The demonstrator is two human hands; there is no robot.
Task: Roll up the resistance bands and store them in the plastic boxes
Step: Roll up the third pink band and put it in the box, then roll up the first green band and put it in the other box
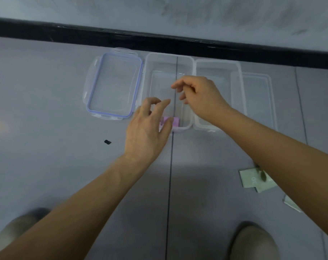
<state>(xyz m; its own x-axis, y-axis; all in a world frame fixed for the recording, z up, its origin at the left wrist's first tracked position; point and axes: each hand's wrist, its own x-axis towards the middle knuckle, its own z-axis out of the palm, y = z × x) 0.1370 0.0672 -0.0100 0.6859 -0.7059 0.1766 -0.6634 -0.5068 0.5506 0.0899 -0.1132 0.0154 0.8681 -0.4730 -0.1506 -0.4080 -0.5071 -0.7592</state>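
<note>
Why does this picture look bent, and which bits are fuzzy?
Head view: the wide lens bows the black baseboard; the shoes at the bottom edge are blurred; a pale light patch lies on the floor mid-frame.

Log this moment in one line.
pink band in clear box; left hand open beside it; right hand open over box; green band on floor

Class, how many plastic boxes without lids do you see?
2. The middle box holds a pink band at its near end; the right box sits directly beside it. None seems hidden.
</note>
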